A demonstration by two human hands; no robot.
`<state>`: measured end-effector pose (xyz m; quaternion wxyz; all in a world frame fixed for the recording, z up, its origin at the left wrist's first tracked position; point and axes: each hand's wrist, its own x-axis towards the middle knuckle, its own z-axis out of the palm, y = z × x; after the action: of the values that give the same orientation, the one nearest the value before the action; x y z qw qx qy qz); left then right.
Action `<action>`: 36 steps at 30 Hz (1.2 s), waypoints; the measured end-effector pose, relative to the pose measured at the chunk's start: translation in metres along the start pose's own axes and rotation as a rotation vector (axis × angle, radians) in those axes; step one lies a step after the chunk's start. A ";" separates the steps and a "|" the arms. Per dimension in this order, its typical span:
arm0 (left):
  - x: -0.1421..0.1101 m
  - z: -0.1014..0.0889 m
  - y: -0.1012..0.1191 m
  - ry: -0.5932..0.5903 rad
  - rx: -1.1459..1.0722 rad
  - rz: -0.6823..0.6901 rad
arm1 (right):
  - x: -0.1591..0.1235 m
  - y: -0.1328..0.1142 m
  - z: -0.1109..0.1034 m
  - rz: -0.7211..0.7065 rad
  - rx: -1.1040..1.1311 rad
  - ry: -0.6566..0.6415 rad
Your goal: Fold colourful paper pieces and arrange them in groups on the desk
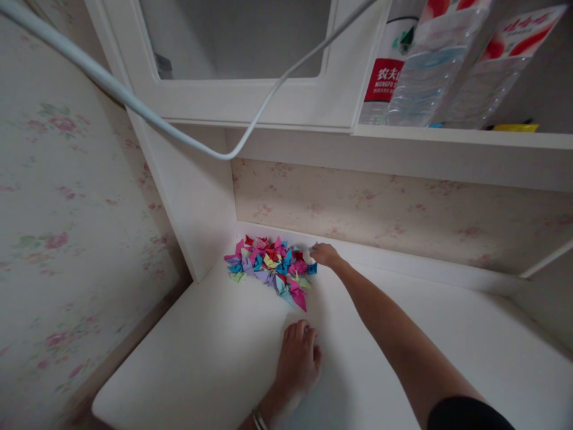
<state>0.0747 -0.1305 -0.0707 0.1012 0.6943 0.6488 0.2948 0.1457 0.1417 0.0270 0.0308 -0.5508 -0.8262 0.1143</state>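
Folded pieces [271,261]: matt, sharply creased paper. Worktop [215,340]: smooth, with a faint satin sheen. Bottles [427,83]: clear, glossy, ribbed plastic. Cabinet door [259,101]: smooth, low-sheen frame around a glass-like panel [237,42]. Cable [228,156]: smooth, plastic-looking sheath. Wallpaper [62,203]: matt paper finish. Bracelet [258,420]: shiny metal. Sleeve [468,414]: dull cloth.

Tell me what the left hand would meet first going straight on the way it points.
The left hand would probably meet the pink paper at the near edge of the pile. The hand's height over the table is unclear, so it might pass above or beside it.
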 end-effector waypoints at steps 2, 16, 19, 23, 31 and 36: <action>-0.001 0.000 -0.001 0.008 0.009 0.005 | -0.004 -0.011 -0.002 -0.099 0.062 0.012; 0.017 -0.013 -0.002 -0.028 0.225 0.344 | -0.260 0.037 0.109 -0.088 0.633 0.225; 0.048 -0.034 -0.021 -0.023 0.313 0.364 | -0.323 0.044 0.133 -0.023 0.677 0.273; 0.089 -0.070 -0.060 -0.030 0.399 0.389 | -0.354 0.044 0.141 0.082 0.692 0.362; 0.113 -0.124 -0.116 0.138 0.681 0.093 | -0.348 0.039 0.134 0.007 0.661 0.311; 0.098 -0.116 -0.132 0.123 0.618 0.054 | -0.347 0.043 0.133 0.023 0.677 0.325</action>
<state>-0.1007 -0.0457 -0.0195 -0.1618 0.6902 0.6937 0.1277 0.2968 -0.1814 -0.0857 0.3408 -0.5296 -0.7197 0.2923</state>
